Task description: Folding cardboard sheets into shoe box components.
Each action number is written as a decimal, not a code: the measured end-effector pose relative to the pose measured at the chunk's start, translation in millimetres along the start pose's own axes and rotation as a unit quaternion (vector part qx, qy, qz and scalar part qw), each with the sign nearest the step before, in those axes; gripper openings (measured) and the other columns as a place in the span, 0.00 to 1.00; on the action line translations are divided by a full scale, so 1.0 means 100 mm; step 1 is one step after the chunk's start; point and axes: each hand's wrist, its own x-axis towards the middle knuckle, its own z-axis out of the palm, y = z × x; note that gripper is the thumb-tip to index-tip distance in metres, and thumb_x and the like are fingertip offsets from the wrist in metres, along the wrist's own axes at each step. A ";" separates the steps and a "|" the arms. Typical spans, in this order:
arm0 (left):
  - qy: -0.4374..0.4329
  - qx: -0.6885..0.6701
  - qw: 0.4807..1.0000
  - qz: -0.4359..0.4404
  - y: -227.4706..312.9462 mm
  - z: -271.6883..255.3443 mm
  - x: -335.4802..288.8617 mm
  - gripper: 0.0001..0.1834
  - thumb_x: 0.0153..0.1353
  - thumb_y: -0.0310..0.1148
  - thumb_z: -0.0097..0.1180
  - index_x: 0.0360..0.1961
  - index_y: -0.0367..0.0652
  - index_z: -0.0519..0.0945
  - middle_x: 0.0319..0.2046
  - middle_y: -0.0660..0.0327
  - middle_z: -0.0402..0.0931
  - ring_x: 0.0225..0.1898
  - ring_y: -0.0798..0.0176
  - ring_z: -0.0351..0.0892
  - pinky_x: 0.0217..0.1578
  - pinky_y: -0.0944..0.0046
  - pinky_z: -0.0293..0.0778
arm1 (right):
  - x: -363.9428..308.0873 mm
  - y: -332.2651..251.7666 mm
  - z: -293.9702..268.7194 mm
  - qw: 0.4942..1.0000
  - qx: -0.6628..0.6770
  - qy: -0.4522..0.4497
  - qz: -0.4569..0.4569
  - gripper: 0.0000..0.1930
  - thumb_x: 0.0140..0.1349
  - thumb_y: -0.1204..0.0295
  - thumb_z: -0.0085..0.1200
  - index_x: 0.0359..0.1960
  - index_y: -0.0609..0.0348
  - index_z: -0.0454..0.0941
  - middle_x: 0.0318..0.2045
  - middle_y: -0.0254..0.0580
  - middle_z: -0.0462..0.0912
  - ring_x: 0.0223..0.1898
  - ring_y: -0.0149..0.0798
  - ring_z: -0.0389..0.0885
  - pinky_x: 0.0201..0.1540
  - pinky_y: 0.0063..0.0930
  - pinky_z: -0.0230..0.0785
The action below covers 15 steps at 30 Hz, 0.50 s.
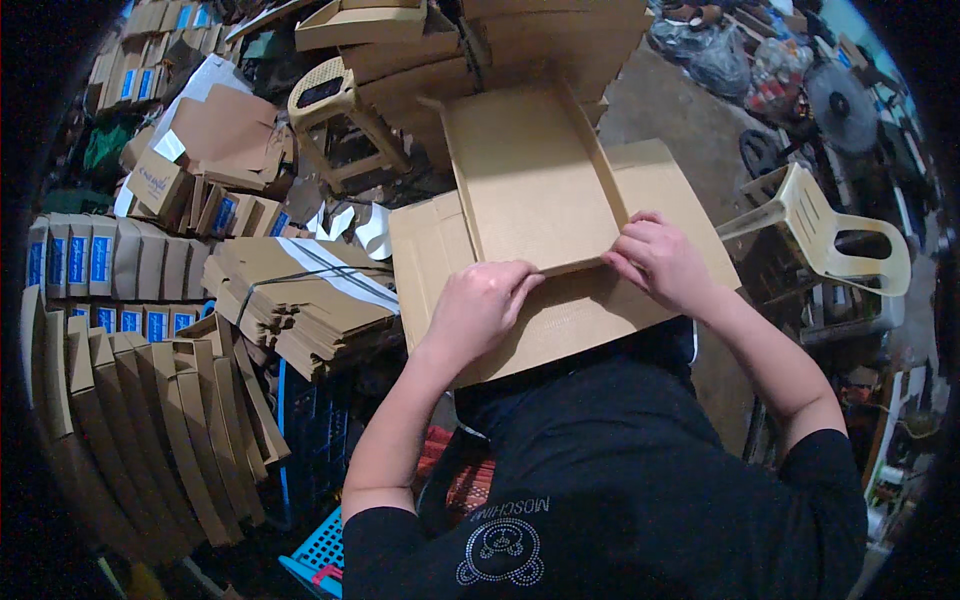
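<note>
A shallow cardboard tray (535,180) with low raised walls lies in front of me, its long sides running away from me. Both my hands grip its near wall. My left hand (483,308) pinches this wall close to the left corner, thumb and fingers pressed together. At the right corner, my right hand (662,262) has its fingers curled over the same wall. Beneath the tray is a flat cardboard sheet (425,250), which rests over my lap and sticks out on both sides. The tray's far end stands near a stack of cardboard.
Left of me lie a strapped bundle of flat cardboard (265,275) and rows of folded boxes (165,430). A beige plastic stool (350,125) stands at the far left, a cream plastic chair (825,235) at the right. Large cardboard sheets (560,40) stand behind the tray.
</note>
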 end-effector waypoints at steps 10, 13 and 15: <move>-0.064 -0.096 0.983 -0.144 0.05 -0.15 0.26 0.18 0.70 0.42 0.68 0.52 0.46 0.77 0.24 0.50 0.85 0.28 0.45 0.87 0.34 0.49 0.80 | 0.29 -0.07 -0.04 0.982 0.094 -0.049 0.158 0.13 0.76 0.60 0.58 0.46 0.57 0.81 0.33 0.46 0.87 0.40 0.52 0.86 0.56 0.47 0.74; -0.046 -0.090 0.986 -0.133 -0.07 0.02 0.22 0.17 0.68 0.41 0.69 0.51 0.45 0.79 0.26 0.51 0.85 0.29 0.45 0.86 0.37 0.48 0.80 | 0.34 -0.14 -0.03 0.989 0.069 -0.024 0.131 0.12 0.73 0.62 0.60 0.49 0.55 0.81 0.36 0.42 0.87 0.44 0.50 0.85 0.56 0.47 0.75; 0.116 -0.042 0.992 -0.003 -0.07 0.09 0.20 0.17 0.66 0.42 0.70 0.50 0.44 0.82 0.31 0.52 0.86 0.37 0.48 0.88 0.42 0.49 0.81 | 0.26 -0.02 0.14 0.998 0.034 0.028 0.051 0.11 0.69 0.65 0.63 0.48 0.55 0.82 0.36 0.42 0.86 0.44 0.49 0.83 0.56 0.45 0.75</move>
